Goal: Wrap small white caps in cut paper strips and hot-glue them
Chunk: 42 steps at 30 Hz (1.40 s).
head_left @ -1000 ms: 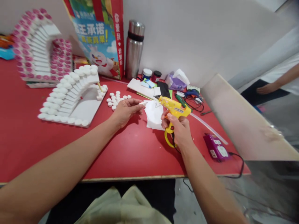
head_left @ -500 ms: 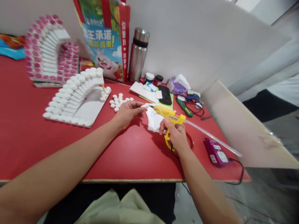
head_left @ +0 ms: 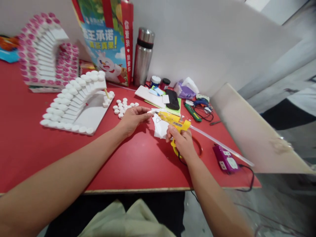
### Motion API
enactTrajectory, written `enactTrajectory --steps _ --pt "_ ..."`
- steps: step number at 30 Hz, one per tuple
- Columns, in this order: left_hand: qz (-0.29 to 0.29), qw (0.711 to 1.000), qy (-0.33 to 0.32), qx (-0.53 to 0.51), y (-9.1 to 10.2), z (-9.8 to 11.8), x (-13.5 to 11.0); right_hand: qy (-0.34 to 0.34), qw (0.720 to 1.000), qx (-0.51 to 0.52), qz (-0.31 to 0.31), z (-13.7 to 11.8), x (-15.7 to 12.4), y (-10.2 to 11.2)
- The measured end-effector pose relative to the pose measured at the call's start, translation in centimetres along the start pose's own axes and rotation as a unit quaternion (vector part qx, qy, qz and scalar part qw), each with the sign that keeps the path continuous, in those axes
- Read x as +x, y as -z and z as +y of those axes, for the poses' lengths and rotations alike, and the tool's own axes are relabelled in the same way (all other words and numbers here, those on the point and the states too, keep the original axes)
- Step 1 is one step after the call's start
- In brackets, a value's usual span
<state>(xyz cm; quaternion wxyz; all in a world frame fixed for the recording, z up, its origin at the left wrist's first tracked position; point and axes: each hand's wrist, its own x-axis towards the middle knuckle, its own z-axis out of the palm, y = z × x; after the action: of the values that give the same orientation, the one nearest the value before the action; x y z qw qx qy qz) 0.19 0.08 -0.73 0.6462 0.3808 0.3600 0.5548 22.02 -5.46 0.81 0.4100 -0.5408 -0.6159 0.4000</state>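
Observation:
My right hand (head_left: pixel 182 140) is wrapped around the handle of a yellow hot glue gun (head_left: pixel 174 119), with a long clear glue stick (head_left: pixel 219 144) out of its back. The nozzle points left, right by the fingertips of my left hand (head_left: pixel 133 121). Those fingers pinch a small white piece (head_left: pixel 152 111), mostly hidden by the fingers and the nozzle. Under the gun lies white paper (head_left: pixel 160 127). A group of white round pieces (head_left: pixel 120 107) rests left of my left hand. Farther left is a white stair-like model (head_left: pixel 85 113) edged with similar round pieces.
Behind stand a pink-and-white model (head_left: pixel 33 56), a printed bag (head_left: pixel 103 39) and a steel flask (head_left: pixel 143 59). Jars (head_left: pixel 155 81), a tissue pack (head_left: pixel 185 89), a green-handled tool (head_left: pixel 193 112) and a purple box with a cord (head_left: pixel 225 159) lie on the red table (head_left: pixel 130 164).
The view has shifted slightly, so everything sits a little farther left. Both hands keep nearly the same pose, the nozzle still at the left fingertips.

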Motion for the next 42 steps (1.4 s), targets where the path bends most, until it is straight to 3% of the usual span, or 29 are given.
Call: enactTrajectory --steps 29,42 --pt "0.004 1.000 0.007 -0.023 -0.14 0.07 0.05 0.016 1.000 -0.024 -0.013 0.32 -0.09 0.12" --pt "0.003 0.998 0.047 -0.041 -0.35 0.47 -0.21 0.019 0.999 -0.049 0.001 0.05 -0.18 0.07"
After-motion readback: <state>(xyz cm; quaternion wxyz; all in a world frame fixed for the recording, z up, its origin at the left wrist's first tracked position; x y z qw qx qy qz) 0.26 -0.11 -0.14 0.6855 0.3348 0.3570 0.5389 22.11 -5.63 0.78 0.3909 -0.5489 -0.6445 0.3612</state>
